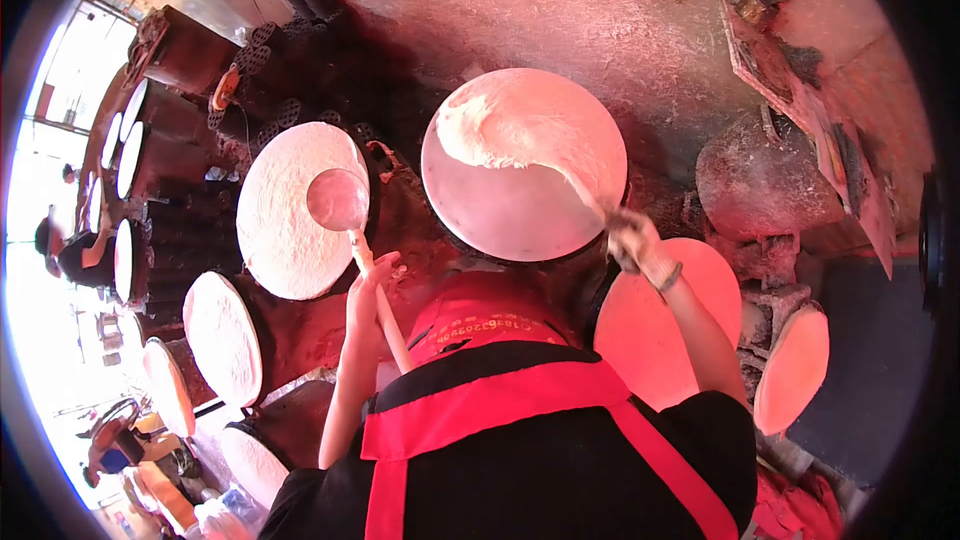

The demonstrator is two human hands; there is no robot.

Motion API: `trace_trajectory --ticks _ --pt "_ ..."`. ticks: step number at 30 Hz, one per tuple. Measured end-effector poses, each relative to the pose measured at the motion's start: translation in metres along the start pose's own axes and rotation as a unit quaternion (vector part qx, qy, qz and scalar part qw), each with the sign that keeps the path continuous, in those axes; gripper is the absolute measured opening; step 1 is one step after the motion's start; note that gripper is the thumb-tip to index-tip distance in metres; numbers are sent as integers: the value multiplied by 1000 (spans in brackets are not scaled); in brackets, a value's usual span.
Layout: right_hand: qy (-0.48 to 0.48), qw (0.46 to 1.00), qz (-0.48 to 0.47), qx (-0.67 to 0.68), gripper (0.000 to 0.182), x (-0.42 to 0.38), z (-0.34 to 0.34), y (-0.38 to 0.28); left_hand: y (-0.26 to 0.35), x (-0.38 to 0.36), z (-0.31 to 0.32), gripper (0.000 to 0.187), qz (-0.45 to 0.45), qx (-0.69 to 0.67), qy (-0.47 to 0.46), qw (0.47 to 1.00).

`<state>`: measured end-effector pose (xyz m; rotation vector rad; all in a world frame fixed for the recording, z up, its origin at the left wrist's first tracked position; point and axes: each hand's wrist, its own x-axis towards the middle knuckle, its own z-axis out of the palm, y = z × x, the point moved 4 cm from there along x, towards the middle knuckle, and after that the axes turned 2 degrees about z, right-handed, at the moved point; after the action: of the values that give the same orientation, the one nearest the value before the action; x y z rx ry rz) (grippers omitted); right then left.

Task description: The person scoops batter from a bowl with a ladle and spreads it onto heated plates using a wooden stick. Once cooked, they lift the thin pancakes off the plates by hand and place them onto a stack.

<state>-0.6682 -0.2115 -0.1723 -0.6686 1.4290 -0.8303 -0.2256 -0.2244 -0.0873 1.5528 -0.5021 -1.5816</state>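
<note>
My left hand (pixel 368 290) grips the long pale handle of a ladle (pixel 337 202). The round ladle bowl hangs over a griddle covered by a pale, rough-surfaced sheet (pixel 275 225). To the right is a larger round griddle (pixel 500 215), its upper and right part coated in pale batter (pixel 545 125) in a swirling band and its lower left showing bare. At that griddle's lower right rim my right hand (pixel 640 245), with a band at the wrist, is closed around something dark. The band of batter tapers toward these fingers, and what they hold is hard to see.
Another round griddle (pixel 655 330) lies under my right forearm, and a smaller disc (pixel 792 370) stands farther right. More covered griddles (pixel 223 340) line the left. A tilted board (pixel 790 90) leans above a drum (pixel 765 180). A person (pixel 85 250) is at far left.
</note>
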Motion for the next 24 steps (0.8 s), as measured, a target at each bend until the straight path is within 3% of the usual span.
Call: trace_trajectory --ticks 1,3,5,7,9,11,13,15,17,19,20,21,23,24 --pt "44 997 33 45 27 -10 13 -39 8 -11 11 31 5 -6 17 1000" --pt "42 998 -45 23 26 16 26 -56 13 -23 19 31 8 -11 34 999" --pt "-57 995 3 -77 32 23 36 -51 13 -29 20 32 8 -15 35 999" --pt "-165 983 55 -56 40 3 46 -58 -3 -24 3 38 -2 5 29 1000" --pt "-211 972 87 -52 39 -15 30 -57 -14 -33 -2 39 -11 -3 38 999" --pt "-246 963 53 -93 40 -4 2 -52 -20 -48 3 35 -13 -35 59 998" --pt "-186 977 11 -103 41 28 -16 -47 -27 -54 -2 36 -35 -20 76 996" --pt "-115 993 -14 -23 41 41 0 -64 -27 -66 4 36 -34 -3 95 995" --pt "-159 982 19 -99 45 28 18 -64 -42 -55 -15 37 -65 25 55 996" --pt "-208 971 81 -83 43 -1 16 -46 -39 -49 -21 37 -82 27 42 995" --pt "-242 967 55 -58 45 -14 6 -25 -30 -55 -8 36 -87 13 49 995" --pt "-239 969 34 -62 47 -27 -9 -2 -24 -56 -2 35 -92 -3 54 994" --pt "-194 974 119 -9 46 -78 -16 -6 -20 -45 -5 35 -101 -2 -25 995" --pt "-166 983 78 24 45 -83 -17 4 -14 -43 2 35 -97 -8 -53 994"
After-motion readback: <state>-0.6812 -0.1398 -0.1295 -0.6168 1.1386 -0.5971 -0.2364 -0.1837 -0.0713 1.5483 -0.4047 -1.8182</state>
